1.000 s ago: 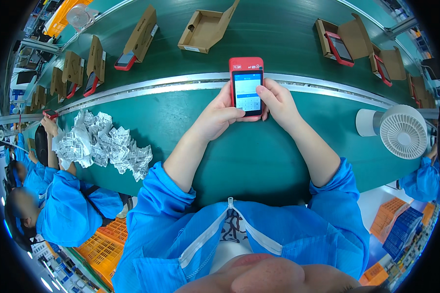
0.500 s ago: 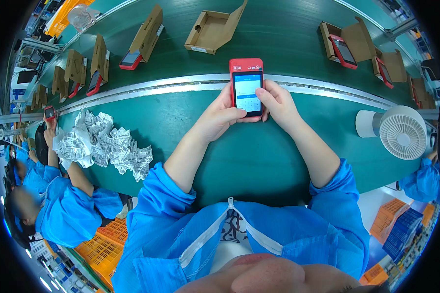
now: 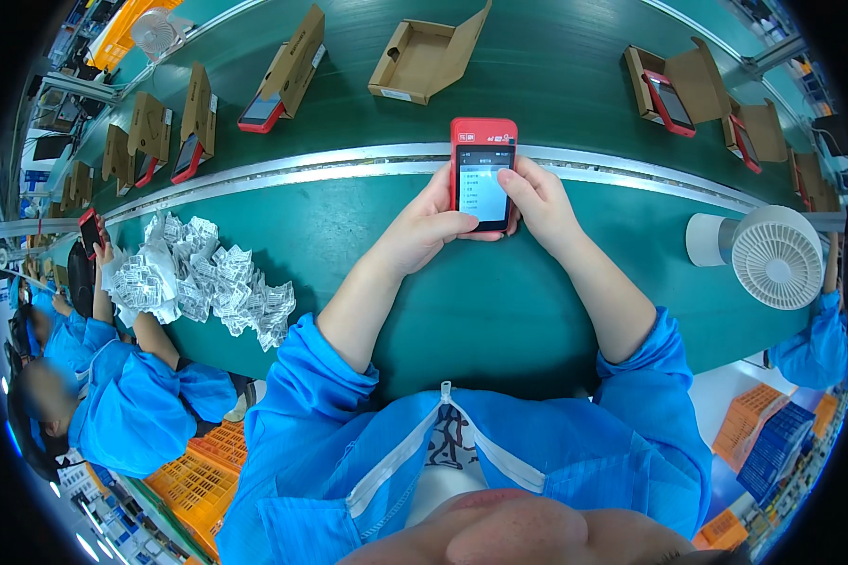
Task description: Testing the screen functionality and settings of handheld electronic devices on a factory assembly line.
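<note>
A red handheld payment terminal (image 3: 483,132) with a lit touchscreen is held upright in front of me, over the near edge of the belt rail. My left hand (image 3: 426,224) grips its left side, thumb across the lower left of the screen. My right hand (image 3: 540,200) wraps its right side, the thumb resting on the screen's upper right. A list with a dark header shows on the screen. Beyond it, an open, bare cardboard box (image 3: 413,64) lies on the green belt.
Crumpled printed paper (image 3: 212,273) is heaped on the green table (image 3: 481,320) at left. A white fan (image 3: 773,254) stands at right. More boxes with red terminals (image 3: 261,112) line the belt (image 3: 537,75). At left a co-worker in blue (image 3: 137,405) holds another terminal (image 3: 90,233).
The screen has switched from a light keypad page to a list. My hands and the terminal shifted slightly right. The boxes on the belt moved right. The left co-worker's terminal shifted.
</note>
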Demonstrator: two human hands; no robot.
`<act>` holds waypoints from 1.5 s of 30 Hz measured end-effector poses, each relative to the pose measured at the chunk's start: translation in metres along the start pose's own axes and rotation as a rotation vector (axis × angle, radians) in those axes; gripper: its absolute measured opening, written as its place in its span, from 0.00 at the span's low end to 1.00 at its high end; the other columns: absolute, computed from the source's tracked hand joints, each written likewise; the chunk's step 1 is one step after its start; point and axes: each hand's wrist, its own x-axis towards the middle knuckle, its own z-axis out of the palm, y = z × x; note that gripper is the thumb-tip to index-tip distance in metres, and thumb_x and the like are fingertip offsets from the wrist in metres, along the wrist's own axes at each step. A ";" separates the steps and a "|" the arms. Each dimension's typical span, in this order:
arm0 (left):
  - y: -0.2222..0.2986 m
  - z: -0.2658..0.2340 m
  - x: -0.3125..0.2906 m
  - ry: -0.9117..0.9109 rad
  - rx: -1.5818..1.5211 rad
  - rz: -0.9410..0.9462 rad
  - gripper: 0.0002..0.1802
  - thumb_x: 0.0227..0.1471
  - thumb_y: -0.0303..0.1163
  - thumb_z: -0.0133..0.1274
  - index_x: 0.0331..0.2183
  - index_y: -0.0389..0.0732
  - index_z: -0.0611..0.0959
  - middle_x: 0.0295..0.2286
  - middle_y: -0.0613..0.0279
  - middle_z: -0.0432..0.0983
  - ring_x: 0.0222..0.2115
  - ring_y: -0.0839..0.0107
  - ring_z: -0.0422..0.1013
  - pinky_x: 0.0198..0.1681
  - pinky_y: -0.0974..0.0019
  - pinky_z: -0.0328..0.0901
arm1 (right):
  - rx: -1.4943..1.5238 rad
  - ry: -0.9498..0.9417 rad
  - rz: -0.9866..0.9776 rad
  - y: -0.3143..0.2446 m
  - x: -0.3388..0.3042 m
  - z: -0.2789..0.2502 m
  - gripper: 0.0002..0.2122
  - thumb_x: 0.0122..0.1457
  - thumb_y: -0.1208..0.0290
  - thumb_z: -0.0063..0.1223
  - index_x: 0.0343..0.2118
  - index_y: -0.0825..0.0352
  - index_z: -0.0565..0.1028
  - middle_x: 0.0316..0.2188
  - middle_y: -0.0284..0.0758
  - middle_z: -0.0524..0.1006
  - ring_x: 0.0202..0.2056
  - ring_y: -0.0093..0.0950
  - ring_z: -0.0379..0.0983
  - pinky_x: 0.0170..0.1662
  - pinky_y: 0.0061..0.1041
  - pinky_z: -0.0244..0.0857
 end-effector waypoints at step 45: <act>-0.012 -0.019 -0.011 -0.027 0.078 0.255 0.39 0.55 0.36 0.48 0.62 0.38 0.49 0.56 0.53 0.54 0.55 0.65 0.58 0.50 0.60 0.64 | 0.476 0.158 0.178 -0.011 0.086 -0.001 0.15 0.66 0.63 0.36 0.33 0.70 0.69 0.24 0.38 0.75 0.19 0.24 0.69 0.19 0.20 0.63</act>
